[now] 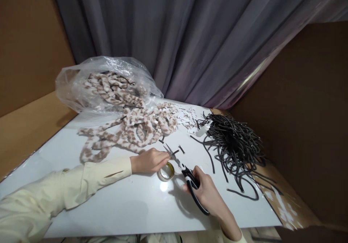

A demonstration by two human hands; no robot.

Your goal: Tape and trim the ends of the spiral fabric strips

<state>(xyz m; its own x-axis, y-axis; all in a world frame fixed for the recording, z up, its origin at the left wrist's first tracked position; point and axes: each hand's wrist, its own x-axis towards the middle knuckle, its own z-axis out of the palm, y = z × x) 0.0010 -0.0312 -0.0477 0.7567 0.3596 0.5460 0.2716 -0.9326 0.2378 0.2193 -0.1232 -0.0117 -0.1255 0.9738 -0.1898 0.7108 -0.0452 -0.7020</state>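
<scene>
My right hand (pixel 205 190) grips a pair of black-handled scissors (pixel 187 172), their blades parted and pointing up and to the left. Close to the blade tips, my left hand (pixel 149 160) is closed in a pinch. A short dark strip (pixel 176 151) shows at the blades, in line with the left fingertips; whether the fingers hold it I cannot tell. Just below those fingers lies a roll of tape (pixel 172 170). Other short dark pieces (pixel 181 149) rest on the white table (pixel 122 206) beyond the scissors.
Fluffy brown-and-white strips (pixel 144 127) lie heaped beyond my left hand, with more inside a clear plastic bag (pixel 70 87). A tangle of black cords (pixel 233 138) covers the right side, a white bottle (pixel 203 129) at its edge. White scraps (pixel 187 116) litter the back; a grey curtain (pixel 163 36) hangs behind.
</scene>
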